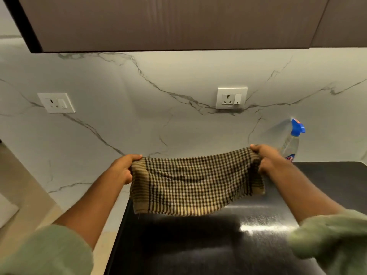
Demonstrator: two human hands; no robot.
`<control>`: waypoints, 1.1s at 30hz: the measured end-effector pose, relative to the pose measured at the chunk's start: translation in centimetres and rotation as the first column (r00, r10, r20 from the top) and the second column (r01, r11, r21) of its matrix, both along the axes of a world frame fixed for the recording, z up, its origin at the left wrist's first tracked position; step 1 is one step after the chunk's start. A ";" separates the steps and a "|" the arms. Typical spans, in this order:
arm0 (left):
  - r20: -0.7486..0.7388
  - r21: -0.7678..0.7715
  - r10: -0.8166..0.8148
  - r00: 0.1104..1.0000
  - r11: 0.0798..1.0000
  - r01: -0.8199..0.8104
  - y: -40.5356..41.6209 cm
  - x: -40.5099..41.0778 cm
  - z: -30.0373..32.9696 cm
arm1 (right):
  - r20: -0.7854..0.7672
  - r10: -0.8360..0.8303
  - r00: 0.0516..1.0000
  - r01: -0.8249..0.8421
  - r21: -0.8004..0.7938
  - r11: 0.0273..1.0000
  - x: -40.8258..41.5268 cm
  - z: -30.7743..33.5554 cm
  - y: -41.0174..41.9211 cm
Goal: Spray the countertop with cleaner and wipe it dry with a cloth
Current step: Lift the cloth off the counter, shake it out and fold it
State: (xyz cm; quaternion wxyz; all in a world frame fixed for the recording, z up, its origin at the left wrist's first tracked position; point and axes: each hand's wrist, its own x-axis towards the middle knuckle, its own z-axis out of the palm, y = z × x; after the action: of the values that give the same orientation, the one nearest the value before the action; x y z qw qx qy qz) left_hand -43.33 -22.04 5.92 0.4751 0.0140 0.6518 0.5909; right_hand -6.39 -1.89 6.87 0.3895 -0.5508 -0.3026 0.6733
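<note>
Head view: spray bottle (292,143) stands behind cloth (194,183).

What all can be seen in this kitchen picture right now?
Cloth: one, tan and black check, held stretched above the countertop.
Spray bottle: one, clear with blue nozzle, standing at the wall, right.
Countertop: one, glossy black, below the cloth.
Sockets: two, white, on the marble wall.
Cabinet: one, brown, overhead.
Left hand: grips the cloth's left end.
Right hand: grips its right end.
Sleeves: two, green.
</note>
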 end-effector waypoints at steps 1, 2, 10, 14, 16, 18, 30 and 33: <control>-0.017 0.023 0.041 0.999 0.999 -0.041 0.9 0.3 -0.5 | 0.007 -0.034 0.999 0.034 0.028 0.999 -0.9 -0.5 -0.2; -0.020 0.044 0.055 0.998 0.998 -0.055 1.5 1.3 -0.5 | 0.024 -0.036 0.999 0.034 0.071 0.997 -1.6 -0.5 -0.9; -0.187 0.298 -0.005 0.982 0.953 0.062 3.7 16.0 1.3 | 0.015 0.160 0.987 -0.156 0.326 0.932 -10.7 0.1 -11.7; -0.363 0.284 -0.033 0.931 0.948 0.144 3.2 17.0 0.7 | 0.032 0.198 0.980 -0.193 0.425 0.885 -10.5 0.7 -14.3; -0.413 0.285 -0.037 0.910 0.944 0.168 2.7 16.8 0.8 | 0.042 0.245 0.969 -0.236 0.459 0.857 -9.9 0.5 -14.5; -0.445 0.288 -0.057 0.894 0.936 0.203 2.0 16.8 1.2 | 0.069 0.274 0.959 -0.273 0.477 0.835 -9.6 0.7 -14.9; -0.641 0.308 -0.219 0.736 0.804 0.508 -1.8 14.7 4.2 | 0.277 0.416 0.866 -0.475 0.714 0.514 -5.8 -1.4 -12.7; -0.645 0.300 -0.334 0.687 0.716 0.630 -2.9 13.0 6.2 | 0.401 0.546 0.736 -0.658 0.612 0.439 -4.5 -2.8 -10.9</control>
State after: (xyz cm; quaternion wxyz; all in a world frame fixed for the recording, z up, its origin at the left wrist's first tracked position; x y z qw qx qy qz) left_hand -30.31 -24.93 12.08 0.3903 0.4825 0.5532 0.5557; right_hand -10.84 -12.80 4.05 0.2837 -0.2533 -0.7439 0.5495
